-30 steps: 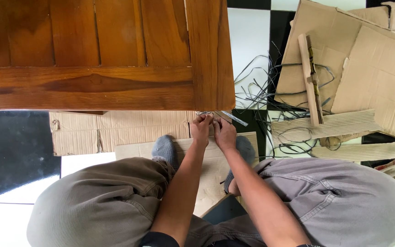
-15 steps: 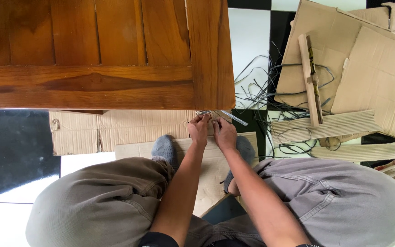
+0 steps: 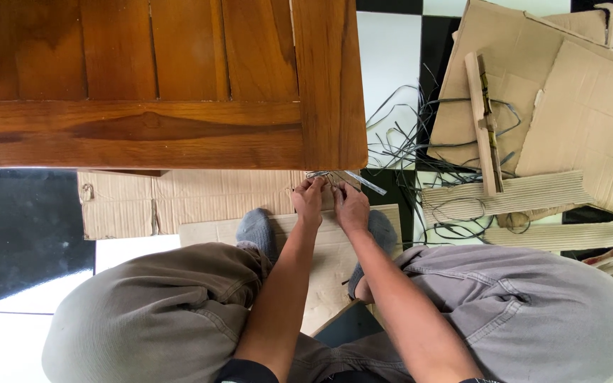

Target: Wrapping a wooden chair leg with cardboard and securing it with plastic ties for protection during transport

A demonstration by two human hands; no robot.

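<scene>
Both hands meet at the wooden table edge: left hand and right hand each pinched on a thin grey strap just under it. The overhang hides the fingertips. Loose straps and cardboard sheets litter the checkered floor nearby.

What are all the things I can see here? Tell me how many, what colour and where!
Wooden table: one, reddish brown, top left.
Strap piece: one, grey, at the table's corner, pinched by both hands.
Loose straps: a tangle, dark grey, on the floor right of the table.
Cardboard sheets: several, tan, top right; more under the table's edge.
Wooden stick: one, pale, lying on the cardboard.
Floor tiles: black and white, all around.
Socks: two, grey, on the cardboard.
Trousers: grey, bottom.
Left hand, right hand: side by side on the strap.
</scene>
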